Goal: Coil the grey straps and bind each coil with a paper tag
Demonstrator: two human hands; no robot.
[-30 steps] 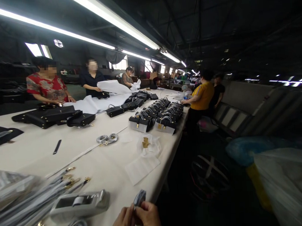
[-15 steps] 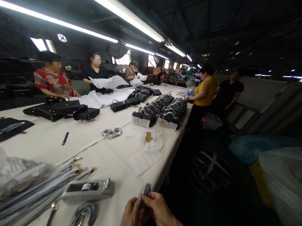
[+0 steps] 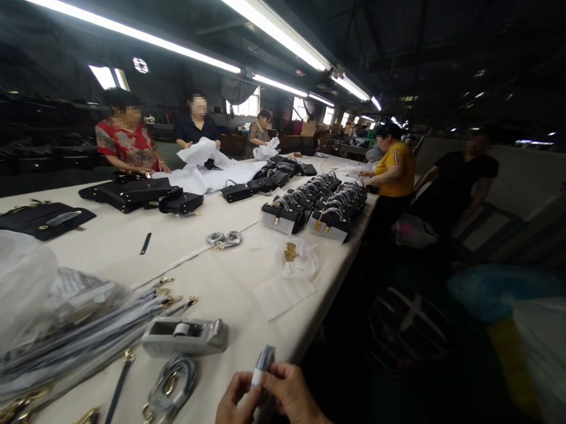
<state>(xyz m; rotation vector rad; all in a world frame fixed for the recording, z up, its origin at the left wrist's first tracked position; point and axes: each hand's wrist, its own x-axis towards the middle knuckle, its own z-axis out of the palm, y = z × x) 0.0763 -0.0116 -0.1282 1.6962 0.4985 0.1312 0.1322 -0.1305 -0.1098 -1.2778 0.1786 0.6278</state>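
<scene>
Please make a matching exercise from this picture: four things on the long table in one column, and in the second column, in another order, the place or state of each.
Things:
1. tape dispenser
2. folded strap
3. gold fitting
4. rows of black handbags

Places or states:
A. lying on crumpled white paper
B. pinched between the left hand and the right hand
C. standing far along the table, near the person in yellow
D. on the near table, beside the bundle of straps

Pairs: 1-D, 2-B, 3-A, 4-C
</scene>
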